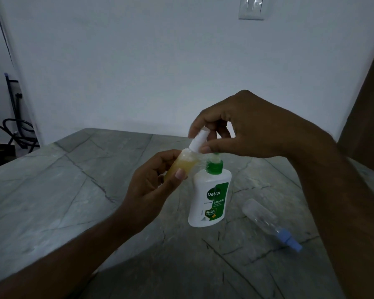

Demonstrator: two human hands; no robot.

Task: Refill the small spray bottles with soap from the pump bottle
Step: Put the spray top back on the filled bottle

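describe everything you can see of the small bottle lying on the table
The spray bottle lies on its side on the grey marbled table, right of the upright Dettol bottle and apart from it. Its body looks like clear plastic and seems empty. A blue spray head is fitted at the nearer end, and the base points away towards the wall. Neither hand touches it.

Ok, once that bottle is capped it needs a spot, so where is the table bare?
The table is bare left of the Dettol pump bottle, out to its left edge, and behind it toward the wall. It is crowded on the right, where the empty spray bottle lies beside the pump bottle.
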